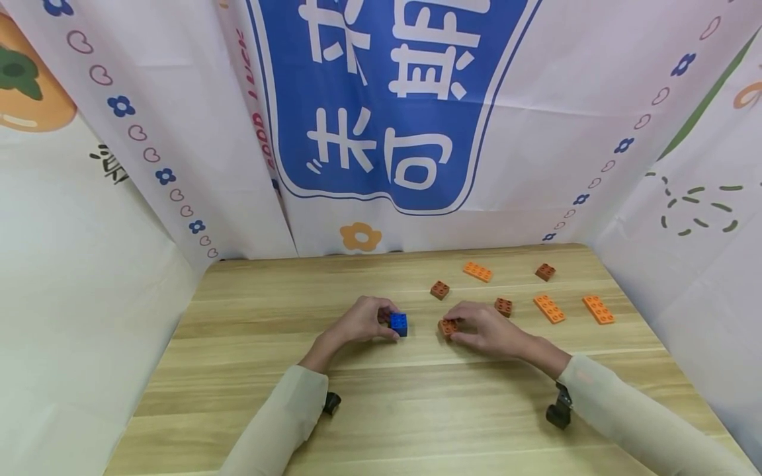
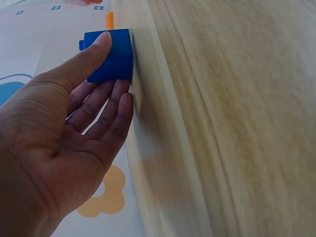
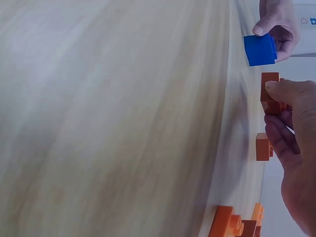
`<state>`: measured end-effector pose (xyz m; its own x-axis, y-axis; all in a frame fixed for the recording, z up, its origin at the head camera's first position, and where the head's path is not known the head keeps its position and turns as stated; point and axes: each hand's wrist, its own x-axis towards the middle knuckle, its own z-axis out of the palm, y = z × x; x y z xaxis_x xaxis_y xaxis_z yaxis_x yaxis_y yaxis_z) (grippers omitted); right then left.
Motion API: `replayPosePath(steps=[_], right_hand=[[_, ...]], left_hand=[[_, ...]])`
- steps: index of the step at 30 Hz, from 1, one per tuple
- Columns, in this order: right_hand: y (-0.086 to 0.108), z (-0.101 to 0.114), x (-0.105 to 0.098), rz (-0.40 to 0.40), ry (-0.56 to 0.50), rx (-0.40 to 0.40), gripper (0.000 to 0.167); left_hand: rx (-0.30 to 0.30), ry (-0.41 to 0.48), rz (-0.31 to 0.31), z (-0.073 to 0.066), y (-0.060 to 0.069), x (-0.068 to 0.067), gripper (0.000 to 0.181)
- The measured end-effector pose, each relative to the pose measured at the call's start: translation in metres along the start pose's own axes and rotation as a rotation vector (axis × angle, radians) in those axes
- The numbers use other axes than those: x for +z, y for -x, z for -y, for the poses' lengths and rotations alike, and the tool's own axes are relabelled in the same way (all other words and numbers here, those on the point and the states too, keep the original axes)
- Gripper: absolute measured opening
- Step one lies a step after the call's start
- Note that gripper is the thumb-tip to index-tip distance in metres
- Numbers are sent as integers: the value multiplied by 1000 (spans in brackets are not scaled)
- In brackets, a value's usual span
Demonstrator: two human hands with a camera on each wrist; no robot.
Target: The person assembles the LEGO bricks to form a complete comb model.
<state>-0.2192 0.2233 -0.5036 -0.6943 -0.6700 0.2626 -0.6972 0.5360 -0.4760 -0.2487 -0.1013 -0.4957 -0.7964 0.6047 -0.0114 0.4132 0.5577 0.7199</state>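
Near the middle of the table, the left hand [image 1: 364, 320] pinches a blue block [image 1: 398, 324] between thumb and fingers. The left wrist view shows the thumb on one face of the blue block [image 2: 111, 57] and the fingers behind it. To the right, the right hand [image 1: 489, 330] grips a brown block [image 1: 448, 328], its thumb across the side of the brown block [image 3: 270, 94] in the right wrist view. A gap separates the blue and brown blocks. Studs show on top of both.
Beyond the right hand lie a brown block [image 1: 440, 289], another brown block [image 1: 503, 306] close to its knuckles, and a third [image 1: 544, 272] farther back. Orange flat bricks lie at the back [image 1: 478, 272] and right [image 1: 549, 309], [image 1: 598, 309]. Printed cloth [image 1: 226, 198] stands behind the wooden table [image 1: 250, 297].
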Motion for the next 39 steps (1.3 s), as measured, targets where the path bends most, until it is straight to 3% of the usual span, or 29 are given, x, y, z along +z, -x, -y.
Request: replayPosePath(steps=[25, 39], right_hand=[[-39, 15, 14, -140, -54, -39, 36], [-55, 20, 32, -192, -159, -62, 34]], left_hand=[[-18, 21, -7, 5, -2, 2, 33], [-21, 24, -3, 6, -4, 2, 33]])
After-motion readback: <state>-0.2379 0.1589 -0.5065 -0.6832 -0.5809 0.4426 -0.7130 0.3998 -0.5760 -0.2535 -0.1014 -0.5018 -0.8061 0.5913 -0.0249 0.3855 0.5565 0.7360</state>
